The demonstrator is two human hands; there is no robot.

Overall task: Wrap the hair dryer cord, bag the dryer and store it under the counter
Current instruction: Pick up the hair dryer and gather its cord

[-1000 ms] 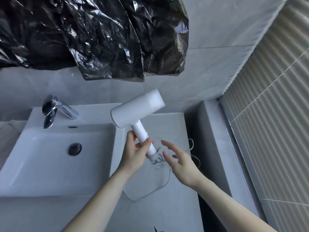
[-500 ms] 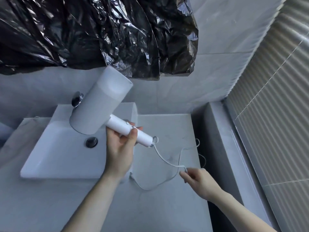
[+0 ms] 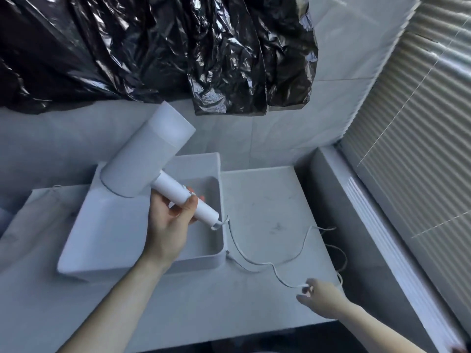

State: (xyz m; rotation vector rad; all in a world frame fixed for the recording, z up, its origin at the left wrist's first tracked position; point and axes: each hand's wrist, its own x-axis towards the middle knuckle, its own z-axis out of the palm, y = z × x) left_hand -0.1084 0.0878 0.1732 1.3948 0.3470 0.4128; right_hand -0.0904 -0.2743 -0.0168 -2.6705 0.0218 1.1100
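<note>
My left hand [image 3: 171, 222] grips the handle of a white hair dryer [image 3: 150, 161] and holds it over the sink, barrel tilted up toward the far left. A thin white cord [image 3: 257, 262] runs from the handle's end down across the counter in loose curves. My right hand [image 3: 319, 296] pinches that cord near the counter's front right corner. More of the cord loops off the right edge of the counter [image 3: 275, 200]. No storage bag for the dryer is visible.
A white rectangular sink [image 3: 84, 240] sits on the left of the counter. Black plastic sheeting [image 3: 153, 47] hangs on the wall above. Window blinds [image 3: 418, 149] and a grey ledge [image 3: 328, 194] bound the right side.
My right hand has slid down the cord toward the front right, drawing it out. The dryer stays in my left hand, and the view has shifted so the tap is hidden behind the barrel.
</note>
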